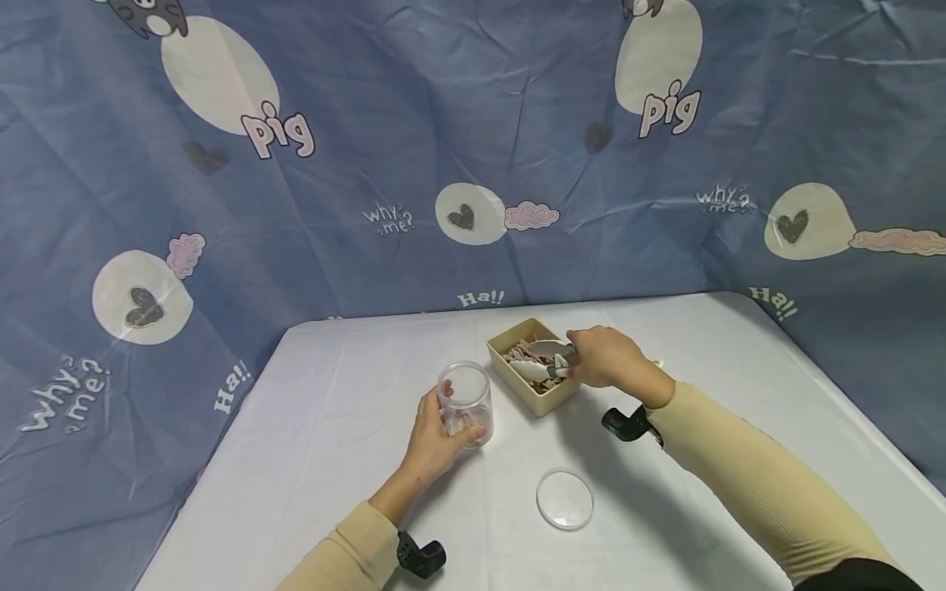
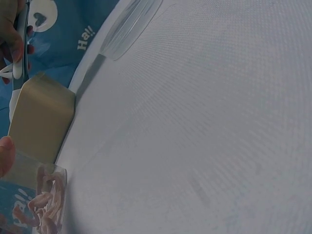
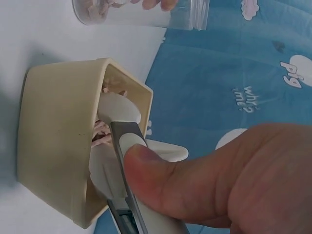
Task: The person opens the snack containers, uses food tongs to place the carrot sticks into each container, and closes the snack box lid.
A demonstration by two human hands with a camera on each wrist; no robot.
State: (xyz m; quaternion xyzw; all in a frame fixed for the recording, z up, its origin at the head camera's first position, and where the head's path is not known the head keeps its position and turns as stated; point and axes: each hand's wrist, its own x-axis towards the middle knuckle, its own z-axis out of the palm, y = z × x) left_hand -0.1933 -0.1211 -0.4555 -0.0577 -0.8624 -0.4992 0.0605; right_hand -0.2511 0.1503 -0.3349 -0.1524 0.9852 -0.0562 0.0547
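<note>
My left hand (image 1: 432, 443) grips a clear plastic jar (image 1: 479, 414) standing on the table, its top uncovered. Curled pinkish-brown pieces (image 2: 46, 207) lie in its bottom, seen in the left wrist view. In my right hand (image 1: 609, 361) is a pair of white and grey tongs (image 3: 129, 126), the thumb pressing on one arm. Their broad, spoon-like ends reach into a beige box (image 3: 58, 131) and stand apart over more such pieces (image 3: 101, 134). Whether a piece lies between the ends is hard to tell.
A clear round lid (image 1: 565, 499) lies flat on the white table (image 1: 355, 410), nearer than the box and to the right of the jar. Behind the table hangs a blue printed cloth (image 1: 473, 123).
</note>
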